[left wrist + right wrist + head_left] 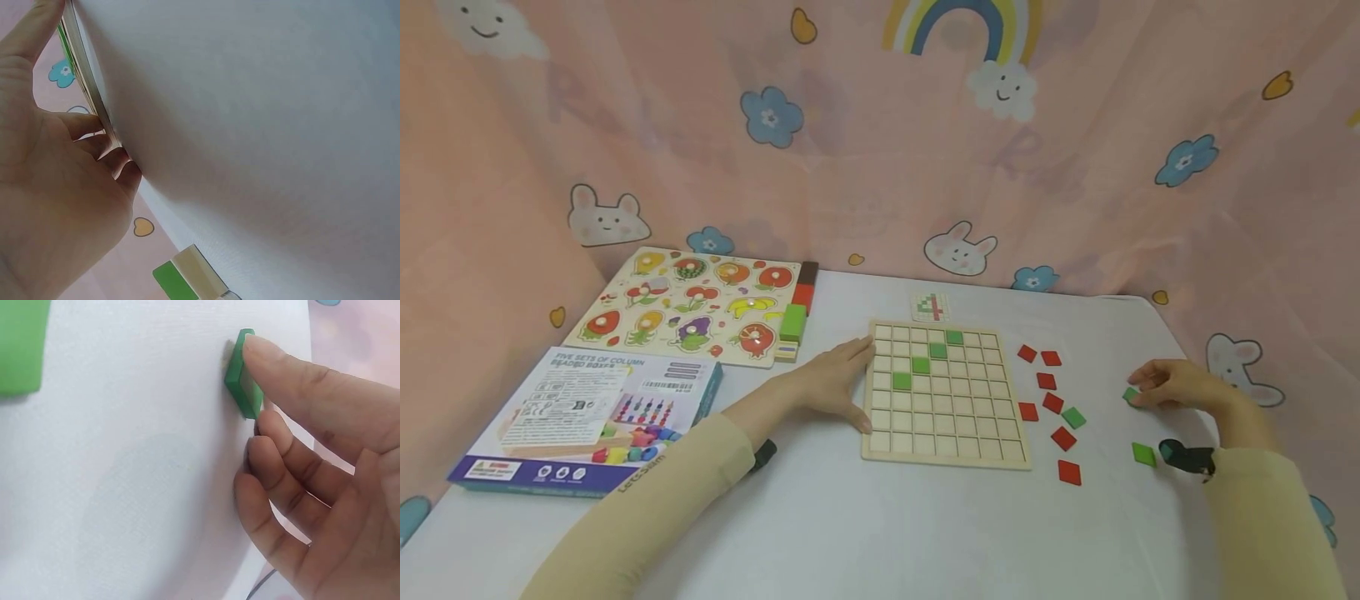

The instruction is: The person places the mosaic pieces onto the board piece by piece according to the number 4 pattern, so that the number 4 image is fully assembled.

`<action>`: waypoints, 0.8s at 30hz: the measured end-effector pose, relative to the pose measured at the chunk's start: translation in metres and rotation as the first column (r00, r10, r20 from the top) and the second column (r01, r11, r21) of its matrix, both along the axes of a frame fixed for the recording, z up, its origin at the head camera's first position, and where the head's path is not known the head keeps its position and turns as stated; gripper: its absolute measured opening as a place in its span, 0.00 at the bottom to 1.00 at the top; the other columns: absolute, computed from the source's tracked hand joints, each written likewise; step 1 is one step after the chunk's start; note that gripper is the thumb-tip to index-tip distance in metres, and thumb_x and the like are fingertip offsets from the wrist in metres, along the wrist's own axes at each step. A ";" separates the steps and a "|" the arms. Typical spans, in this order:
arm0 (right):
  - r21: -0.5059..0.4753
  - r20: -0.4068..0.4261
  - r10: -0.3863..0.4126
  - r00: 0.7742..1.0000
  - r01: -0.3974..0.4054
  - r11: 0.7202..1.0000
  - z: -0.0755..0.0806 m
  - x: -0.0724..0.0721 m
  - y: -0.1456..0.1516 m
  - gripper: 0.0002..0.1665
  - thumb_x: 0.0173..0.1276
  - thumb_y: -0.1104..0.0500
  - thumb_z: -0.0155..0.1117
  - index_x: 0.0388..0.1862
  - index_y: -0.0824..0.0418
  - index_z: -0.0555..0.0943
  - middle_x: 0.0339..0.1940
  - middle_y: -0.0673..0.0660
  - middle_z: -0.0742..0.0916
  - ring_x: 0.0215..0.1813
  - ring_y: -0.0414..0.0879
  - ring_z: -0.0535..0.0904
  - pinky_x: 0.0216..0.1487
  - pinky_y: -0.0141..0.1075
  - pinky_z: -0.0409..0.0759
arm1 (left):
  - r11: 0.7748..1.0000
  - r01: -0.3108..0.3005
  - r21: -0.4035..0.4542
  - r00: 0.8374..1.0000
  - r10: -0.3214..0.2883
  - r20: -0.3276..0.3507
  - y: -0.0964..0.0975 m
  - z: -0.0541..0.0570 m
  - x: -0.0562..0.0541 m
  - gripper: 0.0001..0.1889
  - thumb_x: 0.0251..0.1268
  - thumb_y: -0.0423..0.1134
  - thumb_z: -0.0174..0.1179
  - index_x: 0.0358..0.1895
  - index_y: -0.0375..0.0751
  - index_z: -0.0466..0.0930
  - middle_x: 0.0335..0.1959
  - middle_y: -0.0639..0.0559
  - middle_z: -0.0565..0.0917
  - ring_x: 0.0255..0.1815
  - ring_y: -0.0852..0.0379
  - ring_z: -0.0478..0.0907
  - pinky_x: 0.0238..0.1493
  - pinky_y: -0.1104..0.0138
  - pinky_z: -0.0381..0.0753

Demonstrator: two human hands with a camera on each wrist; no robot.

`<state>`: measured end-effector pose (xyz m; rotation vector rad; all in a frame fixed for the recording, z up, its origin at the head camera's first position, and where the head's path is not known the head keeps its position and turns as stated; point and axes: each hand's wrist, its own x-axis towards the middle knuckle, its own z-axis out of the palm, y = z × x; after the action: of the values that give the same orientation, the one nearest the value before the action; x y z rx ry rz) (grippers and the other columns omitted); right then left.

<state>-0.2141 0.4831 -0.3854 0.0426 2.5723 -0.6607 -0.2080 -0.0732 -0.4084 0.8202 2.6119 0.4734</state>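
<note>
A wooden grid board (946, 461) lies flat on the white table, with several green square tiles (921, 365) in a diagonal line of its cells. My left hand (831, 381) rests at the board's left edge, thumb and fingers spread along the side; in the left wrist view its fingertips (130, 176) touch that edge. Off to the right, my right hand (1180, 385) pinches a green tile (244, 374), which stands tilted close over the table in the right wrist view. Another green tile (1144, 454) lies nearer me, by the right wrist.
Several red tiles (1063, 438) and one green tile (1074, 417) are scattered right of the board. Behind it lies a small pattern card (930, 307). At the left are a fruit puzzle board (662, 325), a flat boxed bead set (587, 425) and a row of coloured blocks (793, 323).
</note>
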 end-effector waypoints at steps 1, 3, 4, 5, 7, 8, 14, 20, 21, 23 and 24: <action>0.005 -0.002 -0.001 1.000 0.001 1.000 -0.001 0.000 0.000 0.34 0.61 0.50 0.72 0.56 0.72 0.75 0.39 0.54 0.80 0.37 0.37 0.72 0.35 0.28 0.78 | 1.000 -0.001 0.002 1.000 0.001 0.002 0.000 0.000 0.000 0.68 0.38 0.68 0.74 0.80 0.40 0.46 0.84 0.45 0.43 0.85 0.44 0.41 0.83 0.49 0.51; 0.023 -0.010 0.007 1.000 -0.007 1.000 -0.001 0.000 -0.002 0.33 0.61 0.49 0.73 0.54 0.72 0.76 0.38 0.53 0.80 0.36 0.37 0.72 0.34 0.28 0.77 | 1.000 -0.002 0.001 1.000 0.002 0.003 0.000 0.000 0.001 0.68 0.38 0.68 0.74 0.80 0.40 0.46 0.84 0.45 0.43 0.85 0.44 0.41 0.83 0.49 0.51; 0.028 -0.012 0.008 1.000 -0.008 1.000 -0.001 0.000 -0.002 0.32 0.61 0.49 0.73 0.53 0.72 0.77 0.37 0.53 0.80 0.36 0.37 0.72 0.34 0.29 0.76 | 1.000 -0.002 -0.001 1.000 0.002 0.003 0.000 0.001 0.001 0.68 0.38 0.68 0.74 0.80 0.40 0.46 0.84 0.45 0.42 0.85 0.44 0.41 0.83 0.49 0.51; 0.031 -0.013 0.006 1.000 -0.006 1.000 -0.001 0.000 -0.003 0.31 0.61 0.49 0.73 0.53 0.72 0.77 0.36 0.53 0.80 0.35 0.37 0.72 0.33 0.29 0.76 | 1.000 -0.002 -0.001 1.000 0.002 0.002 -0.001 0.000 0.001 0.68 0.38 0.68 0.74 0.80 0.40 0.46 0.84 0.45 0.43 0.85 0.44 0.41 0.83 0.49 0.51; 0.038 -0.015 0.007 1.000 -0.007 0.999 -0.001 0.000 -0.005 0.30 0.60 0.49 0.73 0.51 0.71 0.78 0.36 0.52 0.81 0.35 0.36 0.72 0.33 0.28 0.76 | 1.000 -0.003 -0.001 1.000 0.003 0.002 -0.001 0.000 0.001 0.67 0.38 0.68 0.74 0.80 0.40 0.46 0.84 0.45 0.43 0.85 0.44 0.41 0.83 0.49 0.50; 0.037 -0.017 0.008 1.000 -0.007 0.999 -0.001 0.000 -0.005 0.30 0.60 0.50 0.73 0.50 0.71 0.78 0.35 0.52 0.82 0.34 0.36 0.72 0.33 0.28 0.76 | 1.000 -0.003 -0.001 1.000 0.003 0.002 -0.001 0.000 0.001 0.67 0.38 0.68 0.74 0.80 0.40 0.46 0.84 0.45 0.43 0.85 0.44 0.41 0.83 0.48 0.51; 0.008 -0.018 -0.003 1.000 0.003 1.000 0.001 0.001 -0.007 0.25 0.61 0.52 0.72 0.45 0.71 0.78 0.36 0.52 0.83 0.35 0.37 0.74 0.35 0.29 0.79 | 1.000 -0.009 0.007 1.000 0.009 0.015 0.000 0.000 0.001 0.67 0.39 0.68 0.74 0.80 0.40 0.46 0.84 0.46 0.42 0.85 0.44 0.41 0.83 0.48 0.50; -0.051 -0.085 0.058 0.995 -0.062 0.997 0.012 -0.003 -0.025 0.19 0.65 0.58 0.68 0.45 0.73 0.77 0.35 0.53 0.84 0.34 0.35 0.77 0.36 0.29 0.83 | 1.000 -0.009 0.004 1.000 0.009 0.018 0.001 0.002 0.002 0.68 0.38 0.68 0.74 0.80 0.41 0.45 0.84 0.47 0.42 0.85 0.45 0.41 0.83 0.49 0.50; -0.055 -0.106 0.067 0.992 -0.073 0.996 0.016 -0.004 -0.031 0.20 0.66 0.58 0.67 0.47 0.73 0.77 0.34 0.54 0.83 0.34 0.35 0.77 0.36 0.28 0.83 | 1.000 -0.009 0.002 1.000 0.009 0.015 0.001 0.002 0.002 0.68 0.38 0.68 0.74 0.80 0.41 0.45 0.84 0.47 0.42 0.85 0.46 0.41 0.83 0.50 0.50; -0.048 -0.154 0.083 0.985 -0.092 0.995 0.023 -0.007 -0.047 0.21 0.68 0.57 0.66 0.50 0.73 0.77 0.35 0.55 0.83 0.35 0.37 0.78 0.37 0.28 0.83 | 1.000 -0.010 0.002 1.000 0.010 0.011 0.001 0.002 0.002 0.68 0.38 0.68 0.74 0.80 0.41 0.45 0.84 0.47 0.42 0.85 0.46 0.41 0.83 0.50 0.50; -0.041 -0.179 0.087 0.980 -0.095 0.995 0.025 -0.008 -0.056 0.21 0.68 0.57 0.66 0.52 0.72 0.78 0.35 0.56 0.84 0.35 0.38 0.79 0.37 0.28 0.83 | 1.000 -0.009 0.005 1.000 0.009 0.011 0.001 0.002 0.002 0.68 0.38 0.68 0.74 0.80 0.41 0.45 0.84 0.46 0.42 0.85 0.45 0.41 0.83 0.50 0.50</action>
<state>-0.2222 0.4273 -0.3601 -0.1561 2.7067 -0.7217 -0.2063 -0.0726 -0.4066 0.8057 2.6068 0.4861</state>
